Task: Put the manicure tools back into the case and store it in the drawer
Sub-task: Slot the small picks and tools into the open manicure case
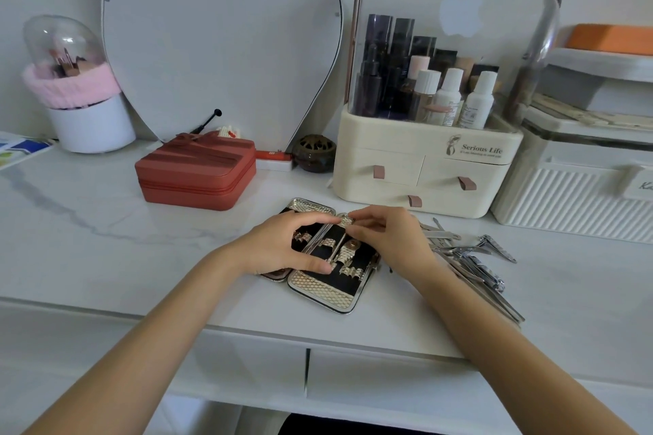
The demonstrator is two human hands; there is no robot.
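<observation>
- Head view, far left: a white pot with a pink fluffy band and a clear dome stands on the white marble surface, against the wall.
- Right of it, a red zipped box lies closed on the surface, in front of a curved mirror.
- The left hand reaches in from the lower left with the forearm stretched forward. It lies over the left half of the open manicure case, fingers curved, forefinger at the case's upper edge and thumb pressing on the black lining near the hinge.
- The case lies open and flat near the front edge of the surface, gold-patterned rim up, with gold loops across its black interior.
- The right hand comes in from the lower right and meets the left over the top of the case. Its fingertips are bunched and seem to pinch something small and metallic there; what exactly it is cannot be told.
- Just right of that hand, loose steel manicure tools lie in a heap on the surface, outside the case.
- Behind them stands a cream cosmetics organizer with small drawers and bottles under a clear lid.
- The front of a drawer shows beneath the surface edge, closed.
</observation>
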